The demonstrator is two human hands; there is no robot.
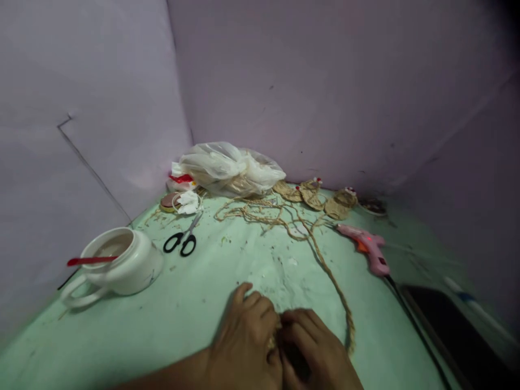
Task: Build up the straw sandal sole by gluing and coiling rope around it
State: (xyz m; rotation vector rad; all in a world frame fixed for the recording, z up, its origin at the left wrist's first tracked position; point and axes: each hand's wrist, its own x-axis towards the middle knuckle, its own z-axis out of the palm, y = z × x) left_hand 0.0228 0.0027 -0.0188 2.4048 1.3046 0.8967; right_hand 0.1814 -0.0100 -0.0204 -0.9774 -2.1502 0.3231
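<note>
My left hand (249,338) and my right hand (320,352) are close together at the bottom middle, fingers curled in. Between them shows a small bit of tan braided twine (273,340), mostly covered by the fingers, so its full shape is hidden. Beside my right hand, a braided twine cord (335,284) rises from the table's near side. It runs back into loose, looped strands (260,219). Both hands are closed on the tan piece; whether it joins the cord is hidden.
On the green tabletop (195,309), a white mug (140,262) holding a red stick (91,260) stands left, near black-handled scissors (187,238). A pink glue gun (368,246) and a dark phone-like slab (450,330) lie right. Behind are a plastic bag (231,168) and woven twine pieces (339,205).
</note>
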